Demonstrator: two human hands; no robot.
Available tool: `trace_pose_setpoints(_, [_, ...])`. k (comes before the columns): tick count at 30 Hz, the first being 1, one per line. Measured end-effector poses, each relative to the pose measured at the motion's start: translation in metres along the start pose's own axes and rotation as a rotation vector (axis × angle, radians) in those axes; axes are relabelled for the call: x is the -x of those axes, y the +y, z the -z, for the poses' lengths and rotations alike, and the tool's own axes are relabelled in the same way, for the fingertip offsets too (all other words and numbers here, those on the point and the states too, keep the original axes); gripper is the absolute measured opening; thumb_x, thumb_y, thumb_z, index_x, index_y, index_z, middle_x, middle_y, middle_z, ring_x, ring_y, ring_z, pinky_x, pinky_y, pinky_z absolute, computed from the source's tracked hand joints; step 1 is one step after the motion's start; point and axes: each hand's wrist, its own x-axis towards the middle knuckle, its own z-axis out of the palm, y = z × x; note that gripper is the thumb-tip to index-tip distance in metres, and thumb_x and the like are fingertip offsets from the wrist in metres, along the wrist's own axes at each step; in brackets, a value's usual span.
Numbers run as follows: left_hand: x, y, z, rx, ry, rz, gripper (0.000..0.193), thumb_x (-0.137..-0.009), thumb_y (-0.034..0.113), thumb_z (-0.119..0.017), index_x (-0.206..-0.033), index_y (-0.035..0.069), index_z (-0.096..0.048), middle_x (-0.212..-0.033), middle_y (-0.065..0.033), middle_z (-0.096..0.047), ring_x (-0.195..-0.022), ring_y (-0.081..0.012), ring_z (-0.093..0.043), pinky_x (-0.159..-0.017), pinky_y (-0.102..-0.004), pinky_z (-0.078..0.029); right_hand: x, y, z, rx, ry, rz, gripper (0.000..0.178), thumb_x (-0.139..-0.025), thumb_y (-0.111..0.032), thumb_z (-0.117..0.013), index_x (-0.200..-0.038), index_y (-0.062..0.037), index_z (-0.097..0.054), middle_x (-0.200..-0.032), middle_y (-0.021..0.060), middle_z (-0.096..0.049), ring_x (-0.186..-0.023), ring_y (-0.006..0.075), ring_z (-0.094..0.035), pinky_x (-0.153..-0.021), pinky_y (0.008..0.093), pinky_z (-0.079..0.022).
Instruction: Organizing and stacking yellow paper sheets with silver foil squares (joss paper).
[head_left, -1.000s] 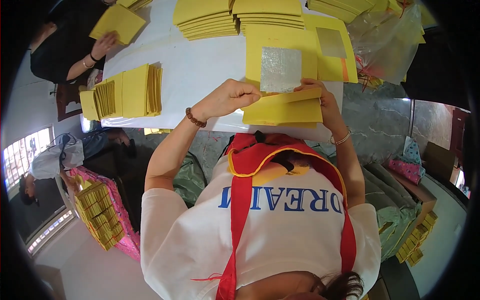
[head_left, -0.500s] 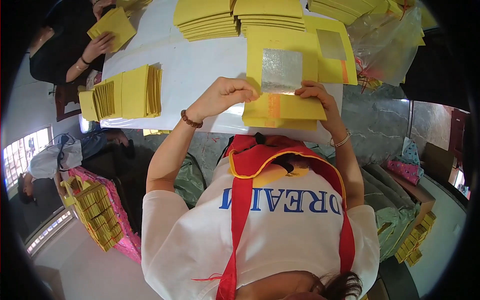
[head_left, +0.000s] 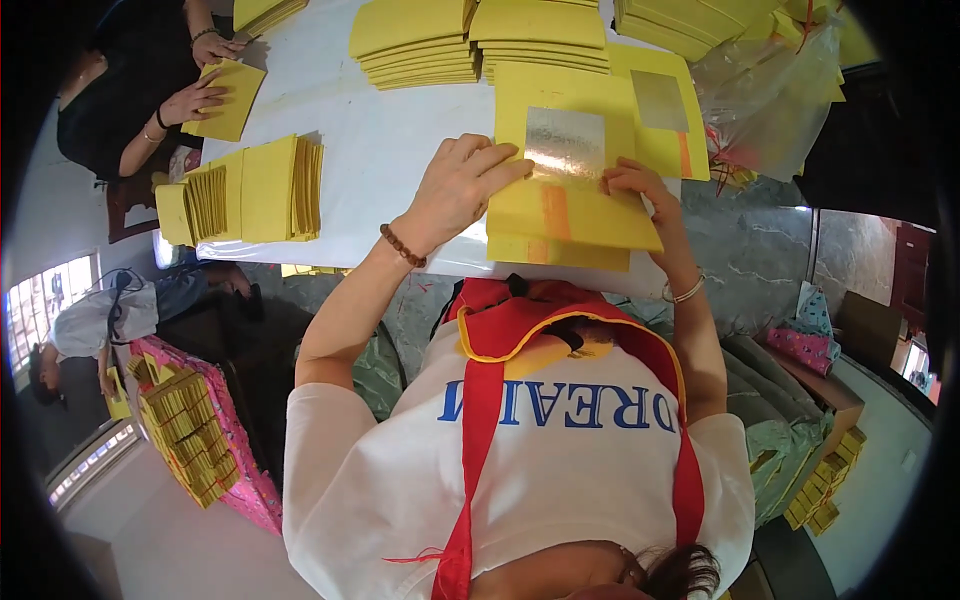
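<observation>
A yellow paper sheet (head_left: 600,225) with an orange stripe and a silver foil square (head_left: 565,140) lies in front of me on more yellow paper, its near part raised and bent. My left hand (head_left: 462,188) is closed at the sheet's left edge, fingertips on top beside the foil; its thumb is hidden. On the opposite edge, my right hand (head_left: 648,200) grips the sheet with fingers bent over it near the foil's lower right corner. Another yellow sheet (head_left: 625,62) with a foil square lies partly underneath to the right.
Stacks of folded yellow paper (head_left: 415,45) stand at the table's far side, and another folded bundle (head_left: 275,190) is at the left. A clear plastic bag (head_left: 765,100) sits far right. A co-worker's hands (head_left: 195,100) handle yellow paper at the white table's (head_left: 350,150) upper left.
My left hand has moved right and slightly up, its fingers now reaching over the sheet. The near flap has lifted and shifted right under my right hand. The co-worker's paper has moved down.
</observation>
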Motion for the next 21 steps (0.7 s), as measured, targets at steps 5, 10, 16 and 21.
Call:
trace_pose_setpoints(5, [0.008, 0.026, 0.026, -0.08, 0.045, -0.148, 0.038, -0.073, 0.013, -0.058, -0.111, 0.009, -0.06, -0.11, -0.0073, -0.059, -0.097, -0.0247, -0.054, -0.08, -0.0364, -0.043, 0.008, -0.033, 0.006, 0.666, -0.085, 0.237, 0.022, -0.075, -0.017, -0.064, -0.096, -0.0123, -0.062, -0.106, 0.0034, -0.062, -0.108, 0.0259, -0.055, -0.093, 0.0364, -0.033])
trace_pose_setpoints(10, [0.034, 0.037, 0.016, 0.152, -0.025, -0.096, 0.034, -0.073, 0.014, -0.059, -0.105, 0.004, -0.062, -0.1, -0.0096, -0.063, -0.089, -0.0263, -0.058, -0.073, -0.0338, -0.047, 0.031, -0.044, -0.003, 0.562, -0.189, 0.132, 0.023, -0.073, -0.02, -0.064, -0.096, -0.0138, -0.063, -0.102, 0.0016, -0.064, -0.101, 0.0225, -0.057, -0.088, 0.0363, -0.033])
trace_pose_setpoints(16, [0.036, 0.043, 0.004, 0.403, -0.085, 0.332, 0.021, -0.081, 0.007, -0.06, -0.101, 0.001, -0.06, -0.086, -0.0114, -0.062, -0.081, -0.0284, -0.056, -0.066, -0.0328, -0.046, 0.033, -0.02, -0.007, 0.423, -0.123, -0.167, 0.026, -0.079, -0.02, -0.063, -0.103, -0.0099, -0.062, -0.091, 0.0053, -0.065, -0.087, 0.023, -0.06, -0.073, 0.034, -0.041])
trace_pose_setpoints(21, [0.031, 0.04, -0.016, 0.878, 0.032, 0.719, 0.018, -0.087, 0.012, -0.058, -0.1, -0.001, -0.058, -0.075, -0.0064, -0.061, -0.07, -0.0158, -0.053, -0.063, -0.0269, -0.044, 0.012, -0.032, -0.03, 0.002, 0.248, -0.427, 0.035, -0.085, -0.018, -0.062, -0.118, -0.0069, -0.057, -0.088, 0.0083, -0.065, -0.076, 0.0153, -0.061, -0.062, 0.0284, -0.046])
